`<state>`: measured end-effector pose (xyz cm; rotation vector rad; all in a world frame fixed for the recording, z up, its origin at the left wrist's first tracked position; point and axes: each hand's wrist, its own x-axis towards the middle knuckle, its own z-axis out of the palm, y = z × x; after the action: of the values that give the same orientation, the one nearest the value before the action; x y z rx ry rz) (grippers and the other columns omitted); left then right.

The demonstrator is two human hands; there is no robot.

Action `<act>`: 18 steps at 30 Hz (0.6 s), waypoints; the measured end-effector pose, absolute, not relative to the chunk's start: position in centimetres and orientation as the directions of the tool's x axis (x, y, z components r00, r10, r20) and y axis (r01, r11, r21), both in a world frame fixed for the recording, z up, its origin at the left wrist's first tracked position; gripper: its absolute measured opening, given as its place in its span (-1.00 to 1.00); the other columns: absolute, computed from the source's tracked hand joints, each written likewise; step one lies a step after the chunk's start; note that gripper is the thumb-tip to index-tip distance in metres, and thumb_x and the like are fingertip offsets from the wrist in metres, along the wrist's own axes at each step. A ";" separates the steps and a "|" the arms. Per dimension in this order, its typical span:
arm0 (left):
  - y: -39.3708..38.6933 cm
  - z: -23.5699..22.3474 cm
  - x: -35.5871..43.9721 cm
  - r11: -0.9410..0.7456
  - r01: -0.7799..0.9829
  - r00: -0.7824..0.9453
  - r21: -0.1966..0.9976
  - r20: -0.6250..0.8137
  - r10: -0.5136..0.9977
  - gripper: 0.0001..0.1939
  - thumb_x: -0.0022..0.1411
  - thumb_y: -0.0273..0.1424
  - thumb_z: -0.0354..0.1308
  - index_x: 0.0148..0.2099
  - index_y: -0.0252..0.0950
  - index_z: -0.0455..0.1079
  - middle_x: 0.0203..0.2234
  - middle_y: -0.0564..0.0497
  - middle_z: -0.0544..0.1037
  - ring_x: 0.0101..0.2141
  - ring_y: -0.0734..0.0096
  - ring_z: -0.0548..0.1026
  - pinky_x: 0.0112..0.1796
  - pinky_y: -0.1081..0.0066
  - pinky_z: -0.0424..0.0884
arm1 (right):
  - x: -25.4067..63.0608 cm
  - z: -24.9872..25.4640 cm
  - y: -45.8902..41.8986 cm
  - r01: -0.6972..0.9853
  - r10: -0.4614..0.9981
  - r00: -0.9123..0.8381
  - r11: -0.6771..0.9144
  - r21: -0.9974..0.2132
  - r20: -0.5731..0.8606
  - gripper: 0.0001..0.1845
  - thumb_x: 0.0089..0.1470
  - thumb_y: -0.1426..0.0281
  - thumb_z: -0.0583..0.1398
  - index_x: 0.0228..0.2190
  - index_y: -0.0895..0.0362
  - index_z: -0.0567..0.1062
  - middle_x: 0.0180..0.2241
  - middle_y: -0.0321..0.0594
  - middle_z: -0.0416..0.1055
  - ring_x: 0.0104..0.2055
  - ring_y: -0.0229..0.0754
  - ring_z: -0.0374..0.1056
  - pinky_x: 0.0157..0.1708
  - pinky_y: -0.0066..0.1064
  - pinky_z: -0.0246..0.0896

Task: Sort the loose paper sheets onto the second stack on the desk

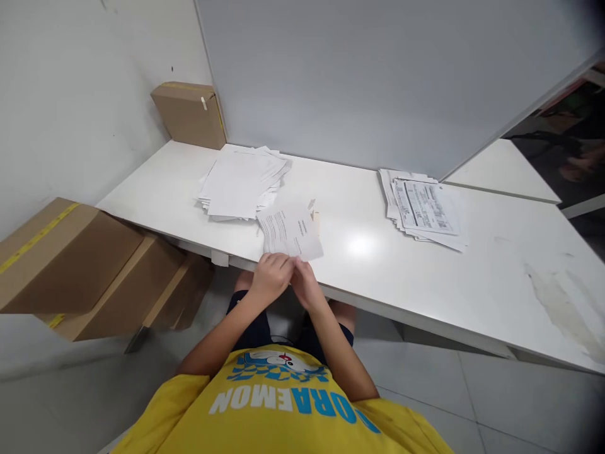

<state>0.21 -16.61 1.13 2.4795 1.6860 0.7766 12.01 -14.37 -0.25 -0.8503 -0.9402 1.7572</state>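
Observation:
Both hands meet at the table's front edge, at the near end of a printed sheet of paper (292, 232). My left hand (273, 276) is closed, its fingers curled over the sheet's near edge. Touching it, my right hand (306, 284) pinches the same edge, thumb and fingers together. The sheet lies slightly curved on the white table (340, 265), text showing on its upper side. Small brownish scraps (315, 215) show by its far right side. Beyond it to the left sits a loose stack of mostly blank white papers (239, 183).
A pile of printed forms (428, 208) lies on the right part of the table. One cardboard box (189, 116) stands in the back left corner. Several more boxes (70, 265) are stacked beside the table at left. A grey panel (378, 82) rises behind the table.

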 end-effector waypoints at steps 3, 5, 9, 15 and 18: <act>-16.5 2.3 -1.5 -0.580 0.702 0.510 0.413 0.277 0.814 -0.63 0.43 -0.25 -0.11 0.12 -0.03 0.45 0.03 -0.04 0.56 0.11 0.20 0.45 0.08 0.07 0.38 | 12.6 -0.3 -13.3 -0.454 0.945 -0.219 -0.318 -0.833 -0.241 -0.50 -0.10 0.10 0.29 -0.12 0.04 0.49 -0.14 -0.20 0.56 0.10 -0.03 0.39 0.03 -0.22 0.38; -15.0 3.4 -4.3 -0.568 0.701 0.503 0.431 0.265 0.822 -0.59 0.43 -0.25 -0.14 0.19 -0.02 0.39 0.12 0.03 0.50 0.22 0.27 0.35 0.21 0.09 0.27 | 13.8 -0.6 -12.5 -0.444 0.937 -0.150 -0.349 -0.825 -0.316 -0.40 -0.18 0.17 0.32 -0.05 0.03 0.45 -0.06 -0.19 0.54 0.11 0.01 0.38 -0.04 -0.19 0.42; -9.5 4.7 -11.5 -0.289 0.918 0.208 0.271 0.290 0.934 -0.43 0.34 -0.24 -0.02 0.35 -0.24 0.20 0.32 -0.07 0.25 0.39 0.07 -0.01 0.34 -0.04 -0.07 | 17.1 -1.0 -11.9 -0.352 0.910 -0.133 -0.414 -0.839 -0.393 -0.36 -0.24 0.24 0.35 -0.04 0.05 0.46 -0.03 -0.14 0.54 0.09 0.10 0.39 -0.08 -0.13 0.43; -4.8 3.5 -17.2 -0.211 0.915 0.124 0.343 0.259 0.958 -0.54 0.32 -0.20 0.03 0.20 -0.20 0.40 0.25 -0.05 0.36 0.30 0.01 0.21 0.33 -0.01 0.03 | 21.5 -1.1 -12.4 -0.193 0.912 -0.195 -0.396 -0.898 -0.361 -0.54 -0.23 0.23 0.35 -0.21 0.10 0.52 -0.20 -0.13 0.60 -0.05 0.08 0.47 0.00 -0.14 0.35; -6.0 3.7 -16.2 -0.180 0.804 -0.055 0.566 0.373 0.926 -0.60 0.34 -0.13 0.05 0.07 -0.21 0.49 0.08 -0.05 0.53 0.17 0.03 0.40 0.27 0.03 0.20 | 22.2 -1.3 -12.5 -0.114 0.920 -0.165 -0.376 -0.920 -0.355 -0.55 -0.23 0.20 0.32 -0.24 0.11 0.52 -0.20 -0.13 0.59 -0.08 0.07 0.47 -0.04 -0.15 0.34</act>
<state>-16.18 -6.02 3.72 2.0322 1.8903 1.0540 22.23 -12.53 -1.33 -1.2949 -0.9998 1.6559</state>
